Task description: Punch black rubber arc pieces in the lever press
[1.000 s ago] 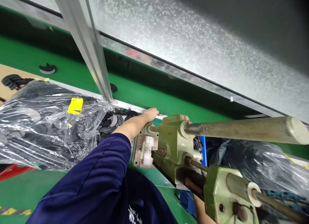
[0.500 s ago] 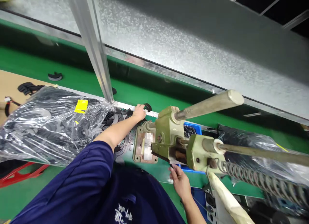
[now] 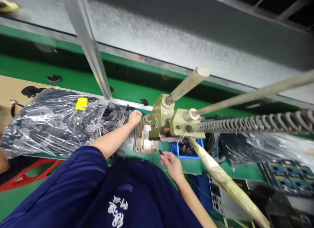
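A green hand-lever press [image 3: 160, 118] stands in front of me, with a metal block [image 3: 147, 136] on its base plate [image 3: 137, 146]. My left hand [image 3: 134, 119] is closed beside the far left corner of the base. Its fingertips are turned away, so what they hold, if anything, is hidden. Between the thumb and fingers of my right hand [image 3: 173, 164] is a small black piece [image 3: 161, 152], just right of the base's near corner. Dark grey curved pieces [image 3: 115, 118] lie heaped left of my left hand. One black curved piece [image 3: 144, 102] lies beyond it near the ledge.
A large clear plastic bag [image 3: 54, 123] of dark pieces fills the left of the green bench. Right of the press sits a blue bin [image 3: 174, 149] with small black parts. A metal post [image 3: 90, 51] rises behind. A long spring [image 3: 245, 126] and wrapped bar [image 3: 220, 169] extend rightward.
My left hand has drawn back from the ledge toward me. The right hand has come nearer the press base with the black piece. The view has shifted, showing more of the blue bin.
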Demonstrator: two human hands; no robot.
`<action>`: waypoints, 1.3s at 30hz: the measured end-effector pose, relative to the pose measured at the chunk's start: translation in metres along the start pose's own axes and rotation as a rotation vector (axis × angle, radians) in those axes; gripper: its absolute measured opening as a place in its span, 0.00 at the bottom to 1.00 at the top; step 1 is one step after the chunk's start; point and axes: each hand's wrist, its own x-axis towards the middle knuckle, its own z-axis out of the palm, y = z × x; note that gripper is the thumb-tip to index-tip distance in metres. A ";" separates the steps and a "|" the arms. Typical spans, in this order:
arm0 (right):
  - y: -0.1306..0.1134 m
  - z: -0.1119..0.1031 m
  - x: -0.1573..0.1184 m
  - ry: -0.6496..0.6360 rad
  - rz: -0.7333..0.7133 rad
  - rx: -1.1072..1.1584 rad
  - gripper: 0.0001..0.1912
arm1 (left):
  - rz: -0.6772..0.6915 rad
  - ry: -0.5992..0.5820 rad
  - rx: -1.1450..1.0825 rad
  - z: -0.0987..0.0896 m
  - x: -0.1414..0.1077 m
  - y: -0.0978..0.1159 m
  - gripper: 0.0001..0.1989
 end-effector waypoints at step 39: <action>-0.022 0.042 -0.011 -0.280 0.086 0.445 0.21 | -0.011 -0.477 -0.174 -0.025 -0.200 -0.037 0.15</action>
